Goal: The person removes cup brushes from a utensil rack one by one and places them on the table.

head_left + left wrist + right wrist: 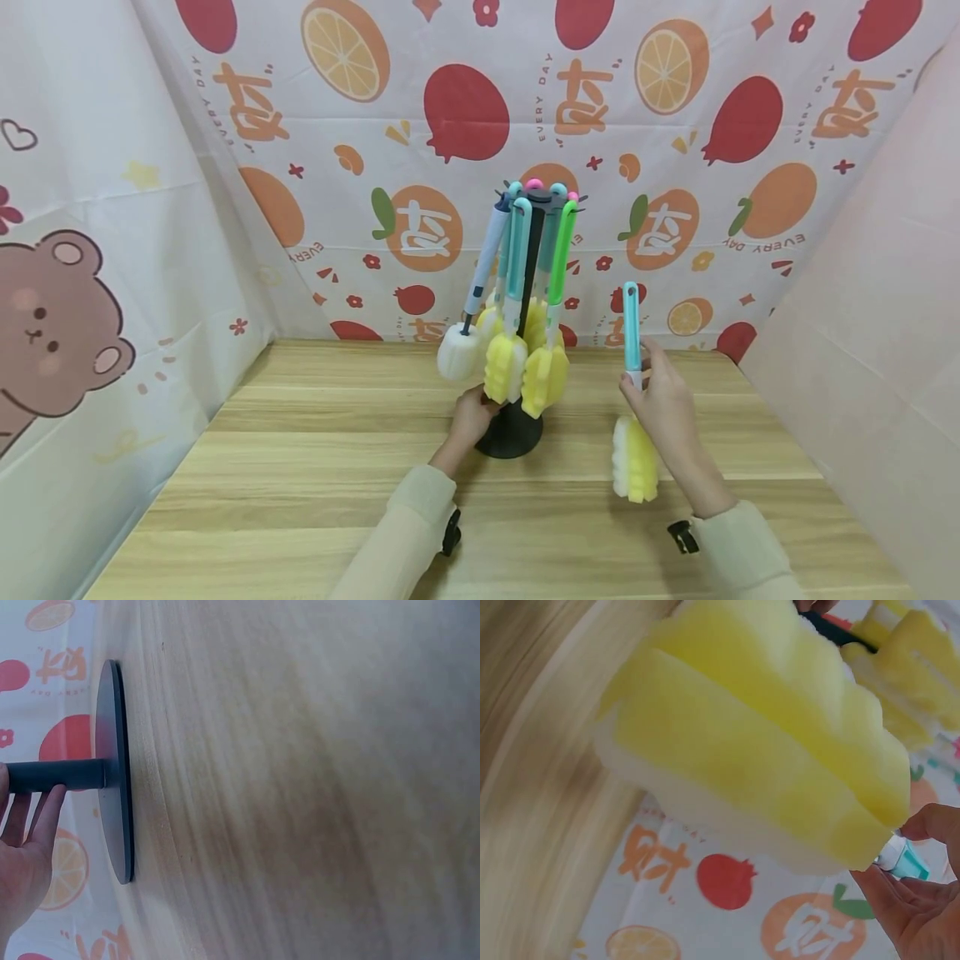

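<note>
Head view showed the right hand (663, 404), fingers pinching a near-upright sponge brush (632, 333), right of the rack (516, 442), whose pole (529, 267) the left hand's fingers gripped, the left hand (472, 417) being farther from the brush.

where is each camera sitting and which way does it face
Head: on the person's head, looking forward and down at the black brush stand; left hand, right hand and cream sleeves show.
Left wrist: worn there, looking at the stand's round base, sideways in the image; left hand at the left edge.
Right wrist: worn there, looking at the held brush's yellow-and-white sponge head; right hand at lower right.
Shared: head and right wrist both show that sponge head.
</note>
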Action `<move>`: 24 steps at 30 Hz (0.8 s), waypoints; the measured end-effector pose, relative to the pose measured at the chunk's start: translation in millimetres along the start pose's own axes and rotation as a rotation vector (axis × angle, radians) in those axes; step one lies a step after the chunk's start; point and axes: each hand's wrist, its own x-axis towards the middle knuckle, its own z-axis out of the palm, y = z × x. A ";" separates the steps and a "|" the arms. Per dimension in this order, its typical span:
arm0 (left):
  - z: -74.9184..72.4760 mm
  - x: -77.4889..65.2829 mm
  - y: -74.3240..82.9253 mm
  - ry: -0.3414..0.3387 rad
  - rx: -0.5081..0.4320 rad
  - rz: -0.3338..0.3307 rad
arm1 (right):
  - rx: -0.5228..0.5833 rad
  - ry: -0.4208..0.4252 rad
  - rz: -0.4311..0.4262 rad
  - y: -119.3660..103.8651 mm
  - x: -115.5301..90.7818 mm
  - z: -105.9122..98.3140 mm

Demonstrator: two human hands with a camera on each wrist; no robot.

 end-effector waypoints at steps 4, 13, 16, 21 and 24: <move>0.4 0.1 -0.7 0.000 -0.006 -0.001 | -0.015 -0.079 0.069 12.9 0.1 -0.9; 1.2 1.1 -1.4 0.007 -0.004 -0.003 | -0.061 -0.243 0.193 50.8 2.1 -3.3; 1.6 1.3 -1.7 0.009 -0.006 -0.007 | -0.058 -0.304 0.251 62.3 3.9 -3.5; 1.4 1.1 -0.9 0.009 0.008 -0.005 | -0.067 -0.390 0.300 74.7 8.8 -5.6; 1.2 1.2 -0.4 0.003 0.015 0.002 | -0.077 -0.427 0.303 81.8 11.6 -6.4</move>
